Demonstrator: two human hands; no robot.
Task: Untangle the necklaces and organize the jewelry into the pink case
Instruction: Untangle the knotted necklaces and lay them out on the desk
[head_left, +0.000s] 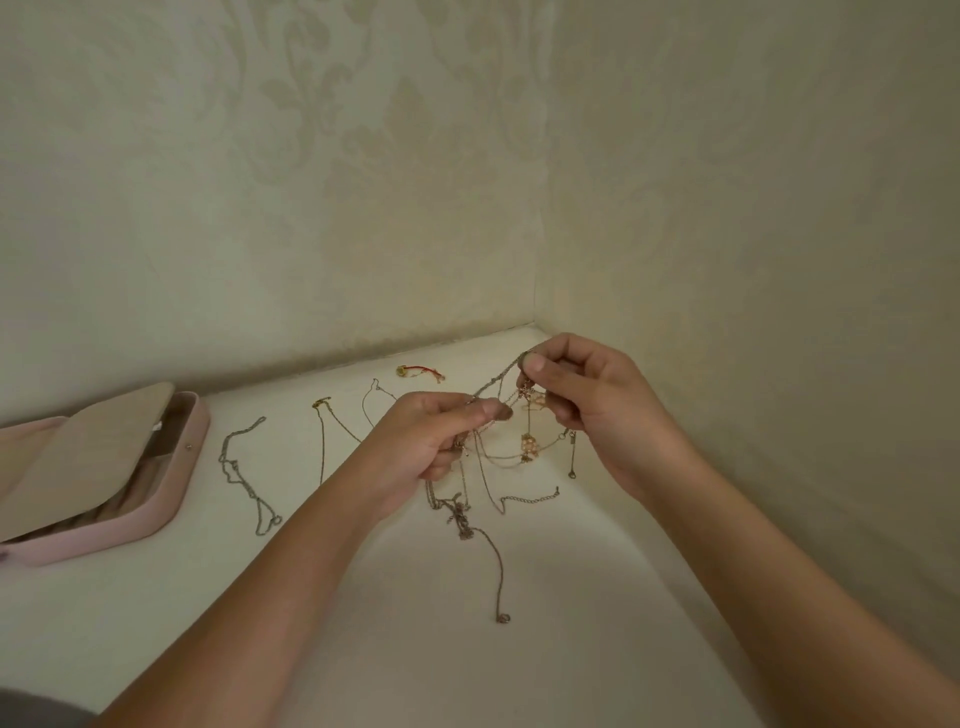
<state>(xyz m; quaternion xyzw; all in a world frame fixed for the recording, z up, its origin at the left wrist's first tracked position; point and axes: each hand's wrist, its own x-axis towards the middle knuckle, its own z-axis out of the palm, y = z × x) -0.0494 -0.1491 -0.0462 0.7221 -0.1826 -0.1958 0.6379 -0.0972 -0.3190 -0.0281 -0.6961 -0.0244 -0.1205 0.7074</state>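
You are working the untangling step: left hand (431, 441) and right hand (592, 402) are both pinching the tangle (527, 446) above the bench (571, 597), the case (176, 483) is lying open well to the left, and the next move is calling for teasing one chain free.

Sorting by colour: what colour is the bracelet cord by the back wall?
Red: bracelet cord, head view.

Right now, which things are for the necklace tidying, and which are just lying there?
For the job:
- tangled necklaces, pinched by the left hand and right hand
- pink case, open
- silver chain, gold-clasp chain and red cord bracelet, lying on the table

Just there:
- grey shape at the bottom-left edge, too cut off to name
- patterned wall
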